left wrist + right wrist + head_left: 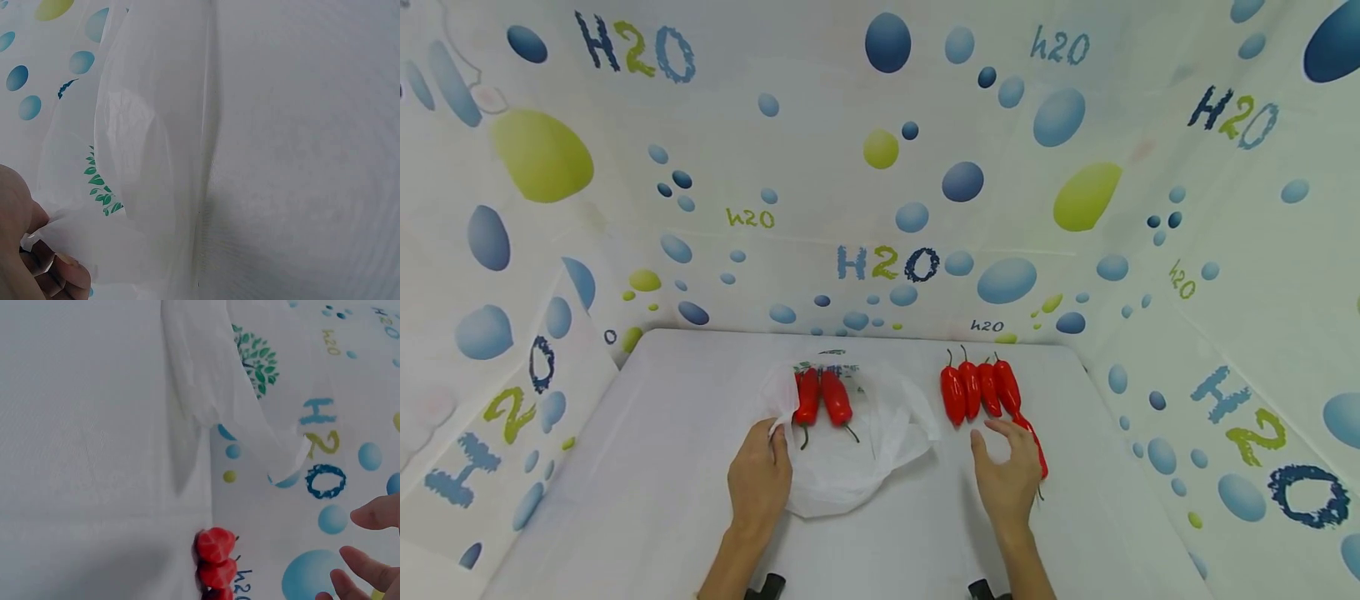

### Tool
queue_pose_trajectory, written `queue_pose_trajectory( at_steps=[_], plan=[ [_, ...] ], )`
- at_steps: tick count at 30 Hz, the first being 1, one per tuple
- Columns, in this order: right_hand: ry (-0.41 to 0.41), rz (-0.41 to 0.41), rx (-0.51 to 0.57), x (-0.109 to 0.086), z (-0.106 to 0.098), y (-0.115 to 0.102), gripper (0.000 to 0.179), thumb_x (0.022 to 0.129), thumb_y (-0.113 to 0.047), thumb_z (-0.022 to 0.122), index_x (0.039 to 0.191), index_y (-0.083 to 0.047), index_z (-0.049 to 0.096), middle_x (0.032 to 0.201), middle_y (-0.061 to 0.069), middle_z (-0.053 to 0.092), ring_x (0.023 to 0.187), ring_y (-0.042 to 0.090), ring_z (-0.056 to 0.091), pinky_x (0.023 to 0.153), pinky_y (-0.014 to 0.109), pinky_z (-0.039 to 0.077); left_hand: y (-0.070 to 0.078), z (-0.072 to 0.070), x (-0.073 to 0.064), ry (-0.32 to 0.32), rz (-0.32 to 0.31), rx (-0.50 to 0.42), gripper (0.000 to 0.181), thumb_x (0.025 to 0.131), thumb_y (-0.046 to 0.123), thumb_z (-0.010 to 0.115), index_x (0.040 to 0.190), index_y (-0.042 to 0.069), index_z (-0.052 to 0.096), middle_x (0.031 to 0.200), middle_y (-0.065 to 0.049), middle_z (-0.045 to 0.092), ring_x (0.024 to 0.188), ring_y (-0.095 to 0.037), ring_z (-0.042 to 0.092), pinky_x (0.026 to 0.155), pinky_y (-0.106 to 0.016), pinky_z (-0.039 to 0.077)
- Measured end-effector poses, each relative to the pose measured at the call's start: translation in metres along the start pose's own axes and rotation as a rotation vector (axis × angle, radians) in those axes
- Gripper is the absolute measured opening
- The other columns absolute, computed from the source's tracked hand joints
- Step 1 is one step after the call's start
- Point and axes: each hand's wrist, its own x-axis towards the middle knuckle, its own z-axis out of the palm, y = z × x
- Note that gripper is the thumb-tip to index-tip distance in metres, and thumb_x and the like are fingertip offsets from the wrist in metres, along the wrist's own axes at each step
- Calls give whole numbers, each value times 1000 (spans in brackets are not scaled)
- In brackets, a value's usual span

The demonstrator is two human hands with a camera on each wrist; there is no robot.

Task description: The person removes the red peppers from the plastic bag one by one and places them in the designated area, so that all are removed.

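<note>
My left hand [758,479] pinches the left edge of a white plastic bag [842,492] between thumb and fingers. Red chili peppers [836,398] lie inside the spread-open bag, the leftmost partly covered by its edge. Green leaf print shows on the bag [144,144] in the left wrist view. To the right stands a row of red chili peppers [952,396], side by side on the table. My right hand [1009,479] hovers just in front of that row, fingers apart and holding nothing. One more chili pepper [1039,454] is partly hidden behind it.
A white-covered table [655,433] carries everything. Behind it and at both sides rise white sheets [820,167] printed with blue and green drops and H2O lettering. Dark device parts [767,587] show near both wrists.
</note>
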Motion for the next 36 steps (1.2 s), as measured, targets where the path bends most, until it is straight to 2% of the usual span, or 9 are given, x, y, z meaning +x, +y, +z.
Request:
queue_pose_trajectory(
  at_steps=[7, 12, 16, 21, 29, 36],
  plan=[
    [-45, -50, 15, 1, 11, -13, 34, 85, -19, 88, 117, -13, 75, 123, 3, 70, 115, 20, 63, 98, 58, 54, 0, 0, -1, -4, -2, 1, 17, 98, 3, 67, 114, -4, 67, 106, -23, 74, 94, -41, 74, 76, -57, 59],
    [-71, -95, 7, 2, 22, -20, 34, 85, -22, 88, 116, -15, 76, 122, 1, 71, 112, 18, 66, 95, 53, 57, 0, 0, 0, -4, 4, 4, 17, 98, 2, 67, 114, -5, 67, 106, -23, 74, 94, -41, 74, 76, -56, 60],
    [-100, -101, 9, 1, 31, -26, 32, 87, -24, 86, 116, -18, 76, 123, -1, 71, 112, 16, 66, 95, 48, 58, -1, 1, 0, -7, 0, 6, 17, 99, 3, 67, 114, -5, 67, 107, -23, 74, 94, -40, 74, 76, -56, 60],
    [-147, -111, 50, -2, 41, -35, 30, 89, -23, 84, 117, -16, 76, 122, -3, 71, 113, 15, 66, 100, 46, 56, -2, 0, 0, -11, -13, 13, 17, 99, 3, 66, 115, -5, 67, 107, -23, 75, 93, -40, 74, 75, -56, 60],
    [-232, -189, 99, -14, 57, -47, 29, 88, -17, 85, 115, -11, 76, 117, -3, 72, 111, 17, 69, 99, 47, 56, -3, 1, -1, -5, -17, 19, 17, 100, 4, 66, 114, -4, 67, 107, -22, 75, 93, -40, 74, 75, -57, 59],
    [-291, -222, 81, -20, 69, -52, 28, 89, -16, 84, 115, -12, 75, 117, -2, 71, 111, 16, 66, 97, 46, 57, -4, 1, -1, -7, -18, 12, 18, 100, 5, 66, 115, -4, 67, 107, -22, 75, 94, -40, 74, 75, -57, 59]
  ],
)
